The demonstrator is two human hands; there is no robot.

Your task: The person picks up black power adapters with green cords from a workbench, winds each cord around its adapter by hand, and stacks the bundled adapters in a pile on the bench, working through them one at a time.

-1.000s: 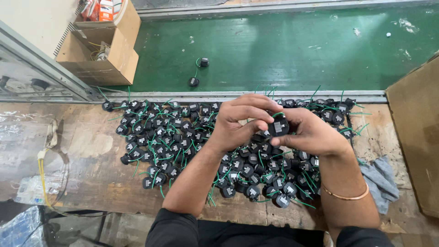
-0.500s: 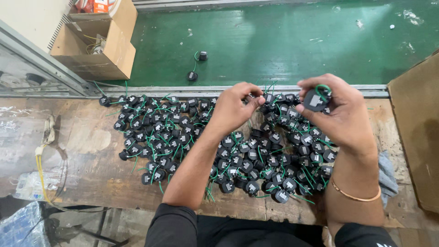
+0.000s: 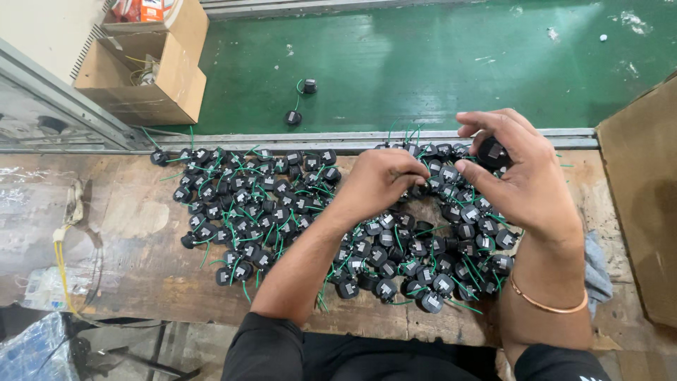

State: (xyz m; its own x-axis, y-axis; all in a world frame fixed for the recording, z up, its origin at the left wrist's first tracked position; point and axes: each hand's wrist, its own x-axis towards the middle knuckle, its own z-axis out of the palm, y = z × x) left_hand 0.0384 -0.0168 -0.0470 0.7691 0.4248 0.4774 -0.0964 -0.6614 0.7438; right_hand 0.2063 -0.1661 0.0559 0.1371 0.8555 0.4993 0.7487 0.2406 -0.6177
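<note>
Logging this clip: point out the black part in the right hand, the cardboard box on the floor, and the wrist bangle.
black part [image 3: 491,152], head view, round top.
cardboard box [image 3: 144,77], head view, side flap.
bangle [image 3: 546,305], head view, band's middle.

A workshop or small factory floor, by the look of it. A worn wooden workbench [image 3: 127,240] carries a heap of small black parts with green wires [image 3: 261,204], dozens alike. Beyond the bench, a green painted floor [image 3: 437,63]; on it, at the far left of the bench, open cardboard boxes [image 3: 141,70] of stock. A cardboard sheet [image 3: 645,204] leans at the bench's right end.
</note>
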